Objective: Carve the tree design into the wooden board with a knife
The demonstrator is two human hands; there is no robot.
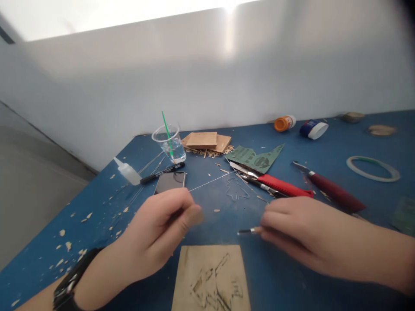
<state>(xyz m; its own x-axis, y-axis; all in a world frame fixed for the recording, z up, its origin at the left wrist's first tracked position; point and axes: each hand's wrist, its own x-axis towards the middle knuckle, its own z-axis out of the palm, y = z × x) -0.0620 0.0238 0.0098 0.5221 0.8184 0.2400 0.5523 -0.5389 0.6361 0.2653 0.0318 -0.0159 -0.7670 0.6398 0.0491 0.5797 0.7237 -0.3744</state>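
My left hand (165,229) is closed above the table, left of a square wooden board (210,278) marked with dark lines. From its fingers a thin pale wire (210,185) runs up to the right. To the right of the board, my right hand (292,233) pinches a slim tool (247,231) with a black and silver tip pointing left. Between and beyond both hands lies a bent wire outline (236,190). A phone (170,181) lies just behind my left hand.
A plastic cup (177,149) with a green stick, a glue bottle (129,172), a black marker (162,172) and wood pieces (202,140) stand or lie behind. Green sandpaper (256,160), a red-handled knife (285,185), a carving tool (337,190) and a ring (372,168) are rightward.
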